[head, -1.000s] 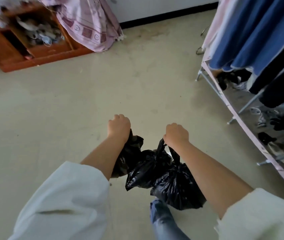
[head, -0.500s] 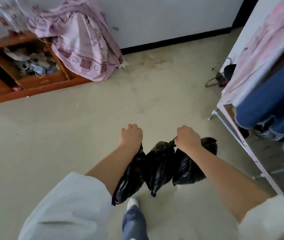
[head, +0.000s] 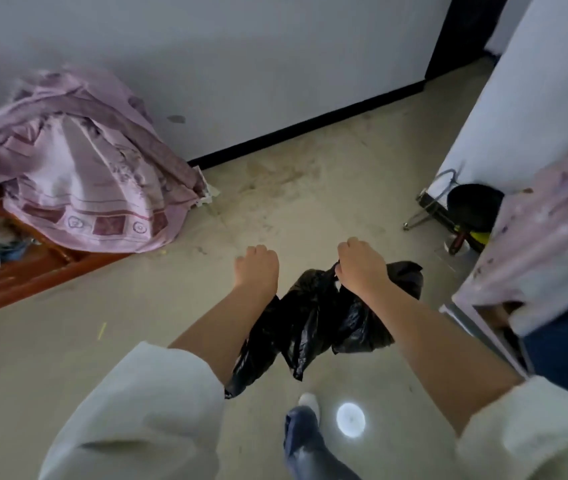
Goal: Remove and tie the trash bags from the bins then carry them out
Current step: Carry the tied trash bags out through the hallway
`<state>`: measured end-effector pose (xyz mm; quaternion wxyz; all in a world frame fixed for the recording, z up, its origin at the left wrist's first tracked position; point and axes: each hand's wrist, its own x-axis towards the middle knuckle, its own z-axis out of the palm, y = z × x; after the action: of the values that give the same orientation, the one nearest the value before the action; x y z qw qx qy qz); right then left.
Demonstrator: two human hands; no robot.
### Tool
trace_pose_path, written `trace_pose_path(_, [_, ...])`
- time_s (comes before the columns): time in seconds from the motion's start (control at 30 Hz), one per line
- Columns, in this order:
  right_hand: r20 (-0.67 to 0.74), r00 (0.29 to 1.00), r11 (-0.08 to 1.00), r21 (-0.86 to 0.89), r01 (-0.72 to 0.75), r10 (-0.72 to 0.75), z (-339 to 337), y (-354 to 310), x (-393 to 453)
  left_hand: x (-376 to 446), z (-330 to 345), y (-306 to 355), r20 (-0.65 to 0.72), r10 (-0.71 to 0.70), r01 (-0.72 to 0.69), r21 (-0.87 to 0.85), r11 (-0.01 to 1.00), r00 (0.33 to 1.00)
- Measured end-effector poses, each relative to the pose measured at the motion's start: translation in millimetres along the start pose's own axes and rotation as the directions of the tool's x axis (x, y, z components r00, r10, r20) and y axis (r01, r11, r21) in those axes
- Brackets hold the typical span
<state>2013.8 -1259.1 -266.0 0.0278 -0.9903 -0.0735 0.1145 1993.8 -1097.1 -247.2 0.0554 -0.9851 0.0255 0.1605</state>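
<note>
Both arms reach out in front of me over the beige floor. My left hand (head: 258, 268) is a closed fist gripping the top of a black trash bag (head: 258, 344) that hangs down under my forearm. My right hand (head: 360, 266) is curled round the necks of black trash bags (head: 324, 317) that dangle in a bunch below it. All the bags hang off the floor. How the bags are tied is hidden under my fists.
A pink patterned cloth (head: 78, 174) drapes over a low wooden shelf unit (head: 26, 275) at the left. A white wall with a black skirting runs across the back. At right stand a clothes rack (head: 476, 327) with hanging garments and a dark pan-like object (head: 473, 206). My foot (head: 308, 403) steps forward.
I have walked forward toward the back wall; the rack with blue garments has slid off to the right. The bags swing under my hands, which keep their grip.
</note>
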Motion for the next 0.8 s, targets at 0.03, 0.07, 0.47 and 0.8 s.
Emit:
trace_pose_path(0.03, [0.013, 1.0, 1.0, -0.005, -0.006, 0.006, -8.0, 4.2, 33.6, 33.3, -11.5, -5.0, 0.009, 0.0, 0.0, -0.001, 1.0, 1.0])
trace_pose_path(0.07, [0.026, 0.999, 1.0, -0.009, -0.019, 0.019, -15.9, 8.8, 64.9, 65.0, -22.7, -9.7, 0.021, 0.004, -0.004, -0.002, 1.0, 1.0])
trace_pose_path(0.47, [0.118, 0.96, 0.966, 0.028, -0.258, 0.253, -89.3, 111.1, 446.0, 478.2, -146.0, -7.2, 0.063, 0.195, -0.199, 0.063, 0.978, 0.979])
trace_pose_path(0.8, [0.176, 0.901, 0.895, 0.144, -0.421, 0.395, -160.1, 260.8, 722.7, 807.5, -267.8, 87.2, 0.068, 0.357, -0.363, 0.127, 0.923, 0.932])
